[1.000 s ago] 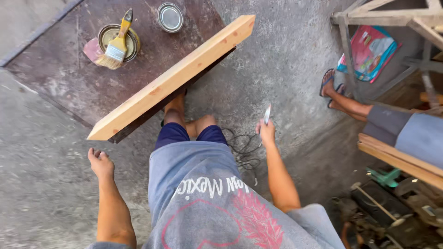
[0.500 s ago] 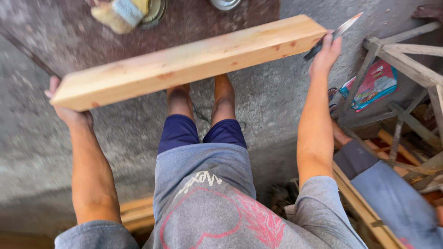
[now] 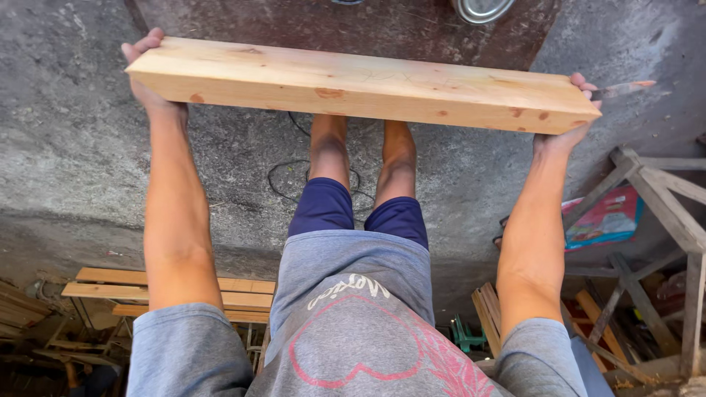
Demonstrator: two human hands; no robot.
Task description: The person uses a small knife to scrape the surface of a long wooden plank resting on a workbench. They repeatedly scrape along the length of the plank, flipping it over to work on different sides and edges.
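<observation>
The wooden beam (image 3: pixel 368 84) is being held nearly level above the person's legs, its tilt reduced compared with half a second ago. The left hand (image 3: pixel 151 77) is gripping the beam's left end, fingers wrapped behind it. The right hand (image 3: pixel 570 125) is clamping the right end while pinching a thin blade (image 3: pixel 621 90) beyond that end. The brush seen earlier is now passing out of view; a round tin (image 3: pixel 482 9) above the beam is being cut off by the frame edge.

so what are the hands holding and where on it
A long wooden beam, held up by its two ends: left hand at one end, right hand at the other. The right hand also holds a thin tool.
</observation>
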